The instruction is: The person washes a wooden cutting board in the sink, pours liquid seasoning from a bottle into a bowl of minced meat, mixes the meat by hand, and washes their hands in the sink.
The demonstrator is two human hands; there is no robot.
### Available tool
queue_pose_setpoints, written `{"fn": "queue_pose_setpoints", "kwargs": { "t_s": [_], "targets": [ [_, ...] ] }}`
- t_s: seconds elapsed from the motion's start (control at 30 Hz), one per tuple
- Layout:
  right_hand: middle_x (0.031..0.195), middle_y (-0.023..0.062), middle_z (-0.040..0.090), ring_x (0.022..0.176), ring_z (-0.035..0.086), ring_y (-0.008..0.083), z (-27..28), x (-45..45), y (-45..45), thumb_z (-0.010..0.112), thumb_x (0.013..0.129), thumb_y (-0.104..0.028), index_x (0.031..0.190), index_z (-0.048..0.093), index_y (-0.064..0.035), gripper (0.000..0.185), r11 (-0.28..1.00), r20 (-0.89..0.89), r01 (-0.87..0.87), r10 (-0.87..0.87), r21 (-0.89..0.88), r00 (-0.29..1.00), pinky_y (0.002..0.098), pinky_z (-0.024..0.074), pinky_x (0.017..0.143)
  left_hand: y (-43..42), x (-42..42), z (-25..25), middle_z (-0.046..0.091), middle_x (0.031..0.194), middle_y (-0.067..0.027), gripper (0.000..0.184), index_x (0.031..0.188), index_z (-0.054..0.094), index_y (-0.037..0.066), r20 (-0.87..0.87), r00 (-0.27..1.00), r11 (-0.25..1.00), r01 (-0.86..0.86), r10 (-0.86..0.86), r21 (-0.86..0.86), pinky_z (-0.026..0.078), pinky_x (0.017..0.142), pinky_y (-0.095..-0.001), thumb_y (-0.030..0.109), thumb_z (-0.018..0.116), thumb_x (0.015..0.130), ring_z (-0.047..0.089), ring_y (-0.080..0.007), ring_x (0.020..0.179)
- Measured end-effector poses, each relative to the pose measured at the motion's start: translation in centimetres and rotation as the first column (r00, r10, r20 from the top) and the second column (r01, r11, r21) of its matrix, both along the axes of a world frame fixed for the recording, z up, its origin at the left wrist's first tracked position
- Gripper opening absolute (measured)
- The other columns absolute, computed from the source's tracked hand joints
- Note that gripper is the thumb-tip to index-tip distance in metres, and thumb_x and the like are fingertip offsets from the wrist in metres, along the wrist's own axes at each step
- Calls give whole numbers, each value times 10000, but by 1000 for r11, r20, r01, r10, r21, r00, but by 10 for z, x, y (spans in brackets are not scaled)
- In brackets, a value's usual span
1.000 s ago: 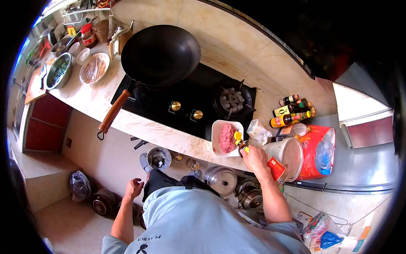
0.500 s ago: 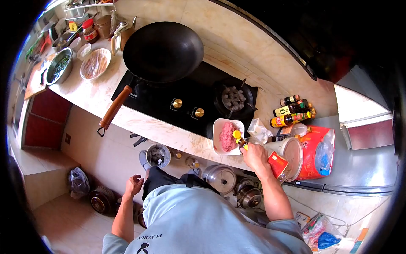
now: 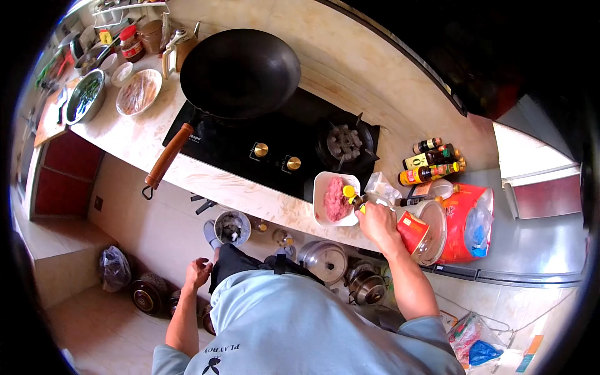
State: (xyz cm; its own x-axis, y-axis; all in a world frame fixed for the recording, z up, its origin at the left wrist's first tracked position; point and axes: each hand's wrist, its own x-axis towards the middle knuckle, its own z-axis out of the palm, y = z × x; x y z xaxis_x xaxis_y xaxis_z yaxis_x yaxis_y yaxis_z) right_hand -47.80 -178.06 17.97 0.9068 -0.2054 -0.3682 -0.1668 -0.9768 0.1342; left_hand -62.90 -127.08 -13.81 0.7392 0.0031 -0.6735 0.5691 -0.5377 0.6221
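Note:
My right hand (image 3: pixel 377 223) is wrapped round a sauce bottle with a red label (image 3: pixel 413 232). Its dark neck and yellow cap point left and tilt over a white square bowl (image 3: pixel 319 199). In that bowl lies pink minced meat (image 3: pixel 335 201); whether sauce is flowing out I cannot make out. My left hand (image 3: pixel 198 272) hangs beside my body, fingers loosely bent and apart, holding nothing. Just behind the bowl is a crumpled white packet (image 3: pixel 381 187), and a clear round tub (image 3: pixel 432 234) stands close behind the bottle.
A black wok (image 3: pixel 240 75) sits on the hob (image 3: pixel 234 147), its wooden handle over the counter edge. Several bottles (image 3: pixel 428 174) and a red bag (image 3: pixel 465 225) are at right. A plate (image 3: pixel 139 92) and a bowl of greens (image 3: pixel 86 97) stand left. Pots (image 3: pixel 323 262) are on the floor.
The right hand and the bottle keep almost the same place and tilt above the meat. The whole view has shifted very slightly; the left hand hangs as before.

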Motion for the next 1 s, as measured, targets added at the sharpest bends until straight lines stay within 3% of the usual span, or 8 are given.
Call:
{"fn": "queue_pose_setpoints", "kwargs": {
  "t_s": [0.13, 0.27, 0.47, 0.7, 0.77, 0.9, 0.97, 1.0],
  "targets": [
    [907, 245, 710, 902, 693, 415, 6, 7, 0, 664, 913, -376, 962, 695, -5, 375, 1000, -27, -27, 27, -9, 999, 522, 538, 795, -1, 8, -3, 746, 831, -164, 409, 1139, 666, -49, 17, 999, 1000, 31, -31, -4, 568, 740, -364, 276, 642, 890, 730, -269, 780],
    [914, 247, 709, 897, 693, 417, 9, 6, 3, 666, 912, -380, 959, 697, -6, 378, 1000, -11, -19, 19, 10, 1000, 523, 539, 790, -2, 16, -9, 732, 822, -153, 378, 1170, 641, -51, 102, 994, 999, 31, -27, -37, 561, 637, -333, 239, 659, 929, 695, -192, 695],
    [919, 242, 712, 904, 700, 405, 12, -1, 4, 666, 912, -358, 953, 725, -9, 357, 999, -3, 36, -36, 10, 999, 504, 547, 804, -34, 52, 50, 726, 806, -137, 350, 1161, 652, -28, 210, 970, 993, 115, -121, 40, 556, 678, -341, 214, 677, 909, 699, -208, 709],
    [888, 231, 716, 876, 705, 394, 14, -8, 4, 668, 910, -354, 933, 724, -4, 355, 999, 29, 37, -38, 34, 999, 505, 546, 795, -117, 118, 166, 723, 843, -143, 350, 1183, 669, 27, 336, 902, 961, 273, -270, 41, 559, 725, -369, 230, 664, 899, 708, -268, 772],
    [879, 231, 715, 871, 703, 400, 13, -12, 0, 672, 907, -361, 938, 717, -3, 363, 996, 78, 57, -62, 66, 995, 508, 545, 790, -144, 131, 183, 715, 844, -137, 348, 1191, 664, 24, 410, 880, 949, 301, -240, -90, 557, 726, -367, 207, 665, 895, 700, -271, 767],
    [865, 239, 706, 858, 687, 431, 5, -32, -6, 665, 908, -390, 935, 687, -9, 382, 978, 147, 139, -163, 157, 976, 528, 535, 774, -215, 160, 229, 706, 962, -152, 324, 1194, 671, 41, 576, 784, 902, 395, -231, -176, 571, 783, -375, 137, 664, 886, 702, -280, 844],
    [862, 254, 698, 856, 672, 455, 5, -43, -5, 653, 912, -410, 903, 657, -21, 390, 955, 181, 203, -243, 215, 953, 546, 524, 762, -254, 174, 252, 695, 1057, -148, 328, 1201, 665, 44, 725, 635, 848, 513, -268, -135, 564, 822, -397, 103, 678, 879, 668, -296, 953],
    [877, 262, 696, 862, 671, 457, 10, -47, -4, 650, 911, -421, 911, 660, -26, 396, 939, 174, 216, -268, 268, 948, 545, 522, 759, -271, 183, 264, 686, 1098, -156, 353, 1206, 662, 42, 818, 474, 822, 570, -325, -3, 547, 866, -402, 104, 700, 861, 659, -320, 988]
  ]
}}
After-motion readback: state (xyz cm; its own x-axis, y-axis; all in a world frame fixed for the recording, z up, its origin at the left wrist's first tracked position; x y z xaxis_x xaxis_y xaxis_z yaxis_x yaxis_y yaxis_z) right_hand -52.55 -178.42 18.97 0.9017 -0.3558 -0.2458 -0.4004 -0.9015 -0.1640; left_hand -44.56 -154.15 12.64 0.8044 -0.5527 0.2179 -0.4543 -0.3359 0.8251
